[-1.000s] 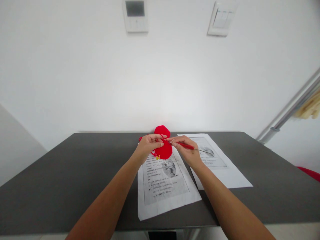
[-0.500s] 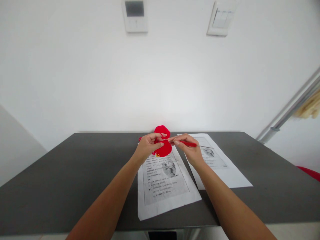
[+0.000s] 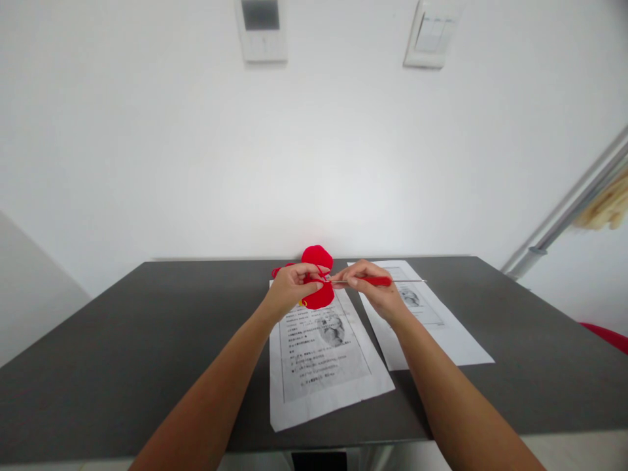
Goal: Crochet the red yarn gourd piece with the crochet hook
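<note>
A dark table (image 3: pixel 147 347) is seen under the left hand (image 3: pixel 293 288) and the right hand (image 3: pixel 373 291). 2 printed papers (image 3: pixel 318 413) are laid beneath them. Between them, a red piece (image 3: pixel 320 299) is pinched by the left hand. A red-handled tool (image 3: pixel 377 281) is gripped by the right hand.

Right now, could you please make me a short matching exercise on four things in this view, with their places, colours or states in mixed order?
Column one:
1. Left hand
2. Red-handled tool
3. Switch panel
4. Table

Column two:
A. High on the wall, toward the right of the picture
B. Dark grey, with printed sheets on it
C. Holding the red piece
D. Held in the right hand

Pairs: 1-C, 2-D, 3-A, 4-B.
</note>
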{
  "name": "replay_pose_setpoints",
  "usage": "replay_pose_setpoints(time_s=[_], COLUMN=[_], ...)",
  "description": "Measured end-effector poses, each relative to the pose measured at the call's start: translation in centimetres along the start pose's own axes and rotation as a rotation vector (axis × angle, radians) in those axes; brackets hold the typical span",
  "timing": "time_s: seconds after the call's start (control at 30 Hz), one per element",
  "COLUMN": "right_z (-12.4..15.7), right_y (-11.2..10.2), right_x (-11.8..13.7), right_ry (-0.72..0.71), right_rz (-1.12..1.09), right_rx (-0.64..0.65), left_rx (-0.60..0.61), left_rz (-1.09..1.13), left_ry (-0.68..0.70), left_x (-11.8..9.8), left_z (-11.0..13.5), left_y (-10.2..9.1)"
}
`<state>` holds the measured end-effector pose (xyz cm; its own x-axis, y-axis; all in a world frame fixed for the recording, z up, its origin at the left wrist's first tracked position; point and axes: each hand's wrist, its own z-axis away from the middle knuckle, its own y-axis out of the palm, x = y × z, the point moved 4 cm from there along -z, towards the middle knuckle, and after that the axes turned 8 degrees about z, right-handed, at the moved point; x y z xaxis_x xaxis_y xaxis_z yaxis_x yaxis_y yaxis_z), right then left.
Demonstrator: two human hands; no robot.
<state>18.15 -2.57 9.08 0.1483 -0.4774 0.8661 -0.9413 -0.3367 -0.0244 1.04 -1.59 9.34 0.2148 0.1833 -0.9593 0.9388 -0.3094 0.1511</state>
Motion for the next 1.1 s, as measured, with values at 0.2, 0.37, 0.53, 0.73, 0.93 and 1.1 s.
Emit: replay_pose_setpoints(time_s=[0.2,0.37,0.53,0.73,0.93,1.1], right_z=[0.1,0.2,0.4,0.5,0.7,1.0], right_y=[-0.5,-0.6,-0.4,-0.2,0.5,1.4], right_x=[0.1,0.2,0.2,-0.2,0.0,0.4], right_ry=[0.009,-0.009,-0.051,-0.103,-0.237,-0.386], right_rz=[0.12,0.208,0.261,0.33,0.562,0.674], right_rx=[0.039,0.025,0.022,0.007,-0.015,-0.005], left_rx=[0.022,0.016,-0.011,-0.007,-0.032,-0.066], left_rz=[-0.033,-0.033,-0.029,-0.1,-0.296,-0.426], left_ry=[-0.018,-0.01,0.016,0.126,0.281,0.361], left_x=[0.5,0.9,1.0,0.9,0.4,-0.4], left_z=[-0.1,-0.1,-0.1,-0.3,-0.3,0.0], left_y=[0.0,0.0,-0.1,-0.4,-0.7,-0.3])
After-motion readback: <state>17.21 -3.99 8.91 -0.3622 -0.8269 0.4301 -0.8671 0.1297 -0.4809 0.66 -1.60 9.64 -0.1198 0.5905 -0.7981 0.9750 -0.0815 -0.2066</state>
